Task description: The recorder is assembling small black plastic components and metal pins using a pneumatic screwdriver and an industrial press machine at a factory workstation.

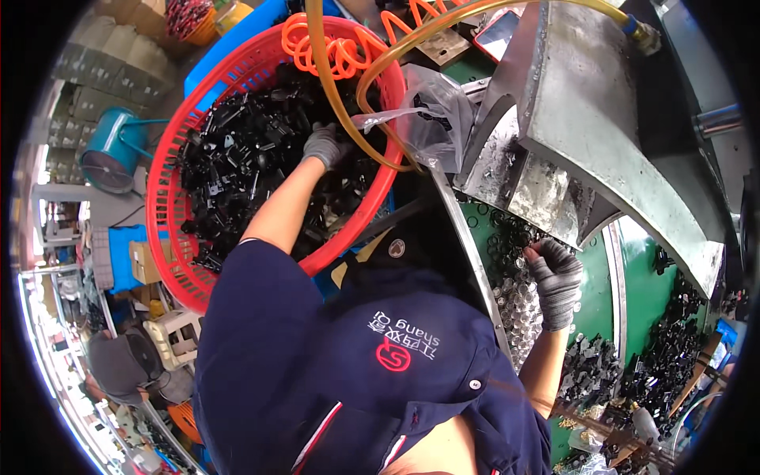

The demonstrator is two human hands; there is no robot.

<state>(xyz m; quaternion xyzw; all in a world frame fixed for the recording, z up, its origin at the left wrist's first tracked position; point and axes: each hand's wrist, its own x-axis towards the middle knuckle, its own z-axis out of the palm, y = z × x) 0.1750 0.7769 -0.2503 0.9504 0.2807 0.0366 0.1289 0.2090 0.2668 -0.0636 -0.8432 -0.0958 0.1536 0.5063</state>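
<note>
The left hand [323,145], gloved, digs into black parts [237,158] heaped in the red basket [170,158], fingers curled on some, it seems; the right hand [556,279] rests curled on silver pieces [518,305] beside black rings [507,233] on the green bench [645,293]; likely the fetching step; next calls for lifting a part clear.

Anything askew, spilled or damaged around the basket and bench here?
Nothing looks damaged. The red basket sits tilted, heaped with black parts; a yellow hose loops across its rim. Black rings and small silvery pieces lie loose on the bench.
</note>
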